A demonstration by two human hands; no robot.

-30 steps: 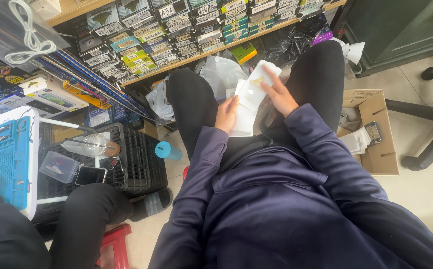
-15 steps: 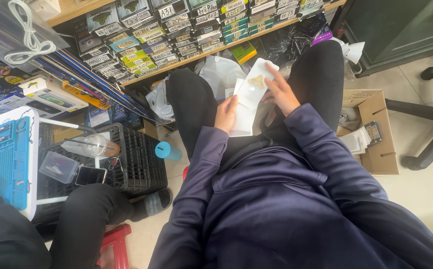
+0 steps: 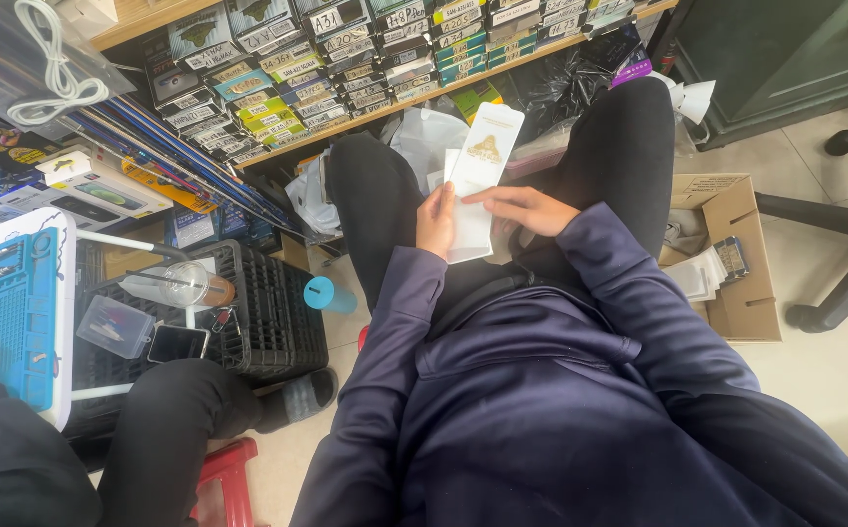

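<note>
Holding white packet [image 3: 478,176] over lap | left hand [image 3: 436,222] pinches its edge | right hand [image 3: 522,208] fingers lie flat, extended | step: inspecting packet; next likely needs firmer two-handed grip.

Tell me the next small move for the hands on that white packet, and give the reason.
Probably pinch the white packet's near end with the right hand and start opening it. The left hand already grips its left edge and holds it upright over the lap, while the right fingers only rest against its lower part, so nothing has been pulled apart yet.
</note>
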